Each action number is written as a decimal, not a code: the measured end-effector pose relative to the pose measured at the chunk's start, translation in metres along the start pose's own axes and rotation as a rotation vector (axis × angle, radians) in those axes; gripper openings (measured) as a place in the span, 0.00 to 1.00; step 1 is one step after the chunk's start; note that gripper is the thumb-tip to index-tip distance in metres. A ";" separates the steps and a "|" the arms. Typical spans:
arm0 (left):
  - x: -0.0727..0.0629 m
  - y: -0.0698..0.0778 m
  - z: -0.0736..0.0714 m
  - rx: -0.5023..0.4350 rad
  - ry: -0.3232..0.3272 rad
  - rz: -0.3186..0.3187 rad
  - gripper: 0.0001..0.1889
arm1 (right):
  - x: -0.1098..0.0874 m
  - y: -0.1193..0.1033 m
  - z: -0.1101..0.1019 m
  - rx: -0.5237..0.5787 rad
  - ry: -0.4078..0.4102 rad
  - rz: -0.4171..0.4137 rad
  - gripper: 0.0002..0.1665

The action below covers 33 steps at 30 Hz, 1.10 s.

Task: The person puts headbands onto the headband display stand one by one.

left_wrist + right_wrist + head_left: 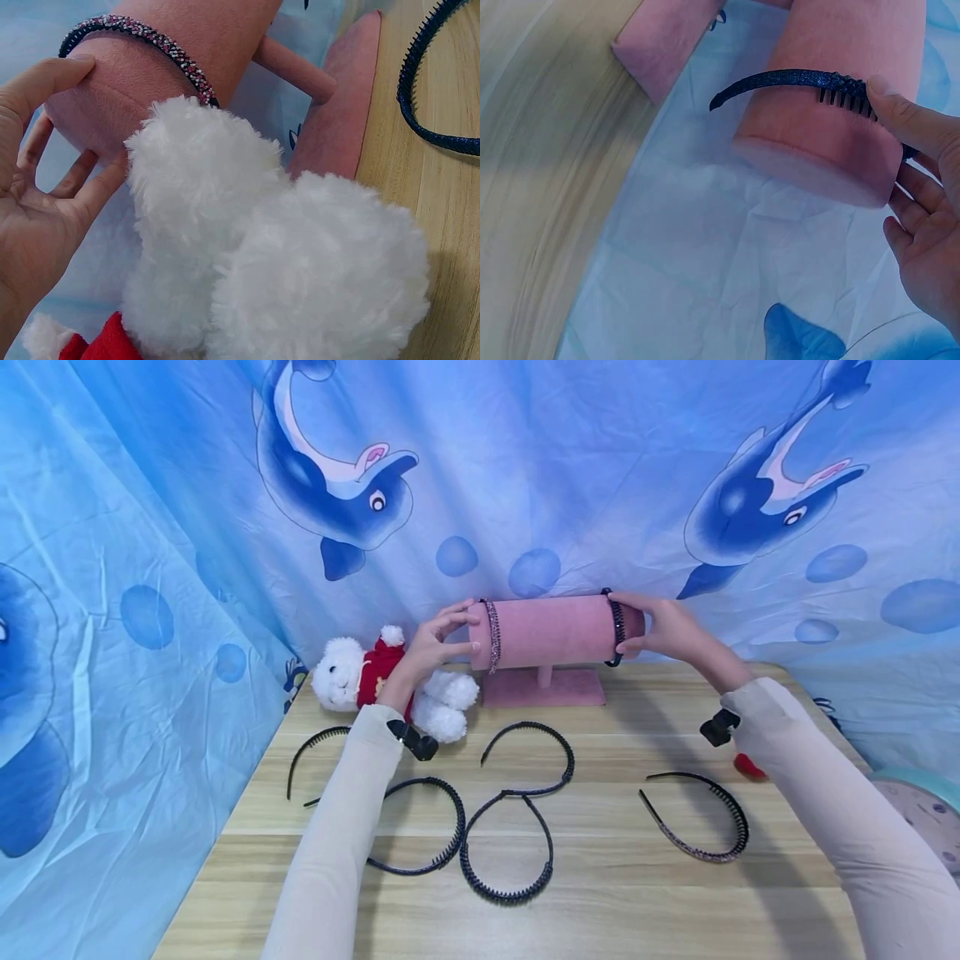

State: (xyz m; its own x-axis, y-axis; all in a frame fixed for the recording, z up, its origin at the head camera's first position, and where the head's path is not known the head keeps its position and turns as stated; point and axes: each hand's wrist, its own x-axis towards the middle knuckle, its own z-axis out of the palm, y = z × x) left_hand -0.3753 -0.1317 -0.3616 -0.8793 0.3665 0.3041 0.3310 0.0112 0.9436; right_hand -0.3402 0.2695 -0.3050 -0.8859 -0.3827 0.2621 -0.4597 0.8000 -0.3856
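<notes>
A pink padded headband stand [555, 631], a horizontal roll on a post and flat base, stands at the back of the table. My left hand [427, 652] holds the roll's left end, the thumb pressed on its surface and the fingers around the far side. Close to those fingers, a glittery pink-and-black headband [169, 49] arches over the roll. At the opposite end, my right hand [663, 627] grips a dark toothed headband [780, 78] that sits over the roll. The thumb lies on the band, while the other fingertips are partly hidden behind it.
A white plush bear [450, 689] in a red top lies left of the stand. Several dark headbands [507, 897] lie on the wooden table [600, 910], one with glitter [738, 835] at right. A small red object [748, 767] is near the right sleeve. Behind hangs a blue dolphin curtain [540, 460].
</notes>
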 end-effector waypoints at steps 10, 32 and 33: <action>-0.009 0.017 0.004 0.005 -0.012 -0.001 0.22 | 0.018 -0.018 0.009 0.007 -0.025 -0.065 0.50; 0.005 -0.011 -0.002 -0.012 0.023 0.052 0.21 | 0.047 -0.058 0.024 0.032 -0.093 -0.078 0.52; 0.005 -0.012 -0.002 -0.015 0.024 0.055 0.21 | 0.049 -0.060 0.025 0.044 -0.096 -0.078 0.52</action>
State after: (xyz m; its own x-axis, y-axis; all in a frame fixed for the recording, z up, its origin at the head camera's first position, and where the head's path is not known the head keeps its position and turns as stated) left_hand -0.3840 -0.1318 -0.3711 -0.8678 0.3441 0.3585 0.3740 -0.0227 0.9272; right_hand -0.3578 0.1915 -0.2914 -0.8480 -0.4873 0.2083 -0.5282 0.7456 -0.4062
